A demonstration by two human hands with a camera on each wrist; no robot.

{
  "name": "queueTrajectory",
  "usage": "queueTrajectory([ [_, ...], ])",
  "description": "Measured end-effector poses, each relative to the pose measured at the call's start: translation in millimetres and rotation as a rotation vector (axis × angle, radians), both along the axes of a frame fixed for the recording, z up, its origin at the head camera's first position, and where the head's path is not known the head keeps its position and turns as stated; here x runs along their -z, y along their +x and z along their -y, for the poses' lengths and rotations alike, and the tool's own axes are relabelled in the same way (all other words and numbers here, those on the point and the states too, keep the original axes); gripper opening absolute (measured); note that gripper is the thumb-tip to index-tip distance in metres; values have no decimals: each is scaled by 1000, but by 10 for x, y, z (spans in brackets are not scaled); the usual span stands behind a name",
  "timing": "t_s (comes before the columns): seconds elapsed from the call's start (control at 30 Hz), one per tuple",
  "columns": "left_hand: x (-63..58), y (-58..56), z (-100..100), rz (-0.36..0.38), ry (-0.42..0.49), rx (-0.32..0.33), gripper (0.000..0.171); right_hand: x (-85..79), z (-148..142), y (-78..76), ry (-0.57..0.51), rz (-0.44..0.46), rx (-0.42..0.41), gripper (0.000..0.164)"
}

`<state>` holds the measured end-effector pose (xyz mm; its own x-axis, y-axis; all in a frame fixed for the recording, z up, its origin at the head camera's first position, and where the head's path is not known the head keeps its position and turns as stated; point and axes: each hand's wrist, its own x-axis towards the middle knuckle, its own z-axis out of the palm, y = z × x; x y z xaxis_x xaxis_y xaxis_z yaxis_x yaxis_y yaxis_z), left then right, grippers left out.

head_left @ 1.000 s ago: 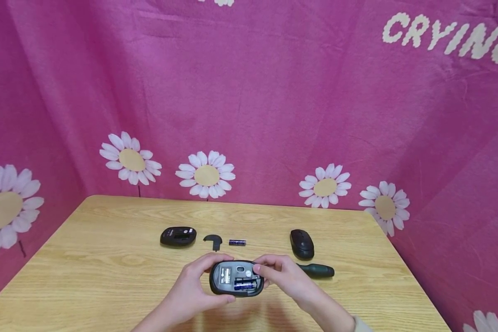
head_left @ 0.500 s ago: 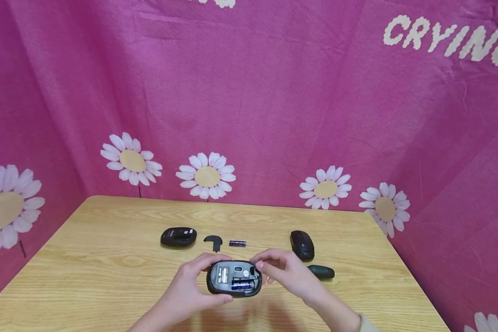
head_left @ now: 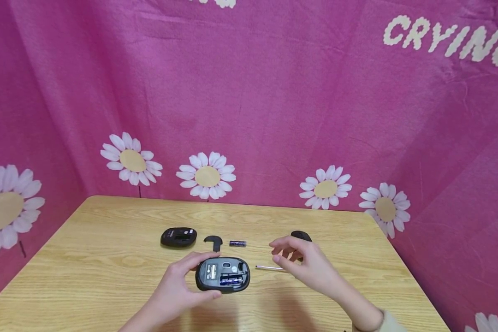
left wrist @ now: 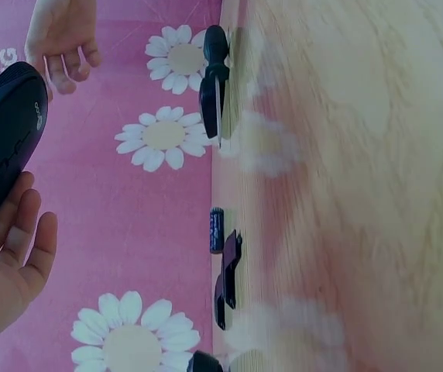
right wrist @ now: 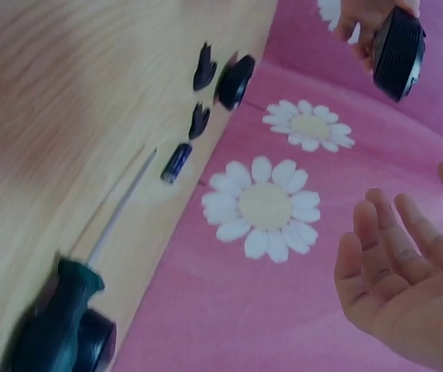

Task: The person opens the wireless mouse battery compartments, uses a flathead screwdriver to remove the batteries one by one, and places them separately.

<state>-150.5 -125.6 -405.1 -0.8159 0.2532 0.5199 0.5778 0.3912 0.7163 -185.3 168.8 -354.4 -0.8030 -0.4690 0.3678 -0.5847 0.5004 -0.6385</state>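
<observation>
My left hand [head_left: 176, 286] grips a black computer mouse [head_left: 211, 268] by its edges, off the table with its underside facing me. The battery bay lies uncovered with a blue battery [head_left: 231, 280] in it. In the left wrist view the dark upper shell of that mouse [left wrist: 8, 132] shows between thumb and fingers. My right hand [head_left: 309, 265] hovers to the right, fingers loosely bent and holding nothing, as the right wrist view confirms. Below it lies a screwdriver, its metal shaft [head_left: 269, 268] showing while the hand hides the green handle [right wrist: 55, 318] from the head view.
A second mouse [head_left: 178, 236] lies underside up at the back left. Beside it are a dark battery cover [head_left: 216, 240] and a loose blue battery [head_left: 238, 243]. Another dark cover piece [right wrist: 204, 68] shows in the right wrist view. A third mouse [head_left: 301, 235] sits partly behind my right hand.
My right hand has let go of the mouse's right end and moved right, over the screwdriver. The left hand has shifted slightly left with the mouse.
</observation>
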Motion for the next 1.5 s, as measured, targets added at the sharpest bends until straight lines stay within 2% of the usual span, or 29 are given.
queueTrajectory([
  [0.13,1,-7,53,26,-2,-32,63,-8,-90,-20,36,-88,14,22],
  [0.3,13,-15,126,76,12,-65,63,-4,-214,-60,108,-265,15,28],
  [0.4,25,-19,166,74,13,-78,63,5,-294,-92,164,-347,22,31],
  [0.63,52,-22,221,54,8,-89,63,63,-458,-171,276,-455,36,35],
  [0.83,56,-23,228,64,13,-92,63,184,-563,-241,395,-559,57,37],
  [1.0,49,-22,225,76,10,-96,63,312,-634,-271,500,-573,106,41],
  [1.17,43,-21,223,48,9,-85,63,458,-706,-296,560,-541,117,42],
  [1.5,49,-23,212,20,6,-70,63,685,-796,-373,647,-398,94,38],
])
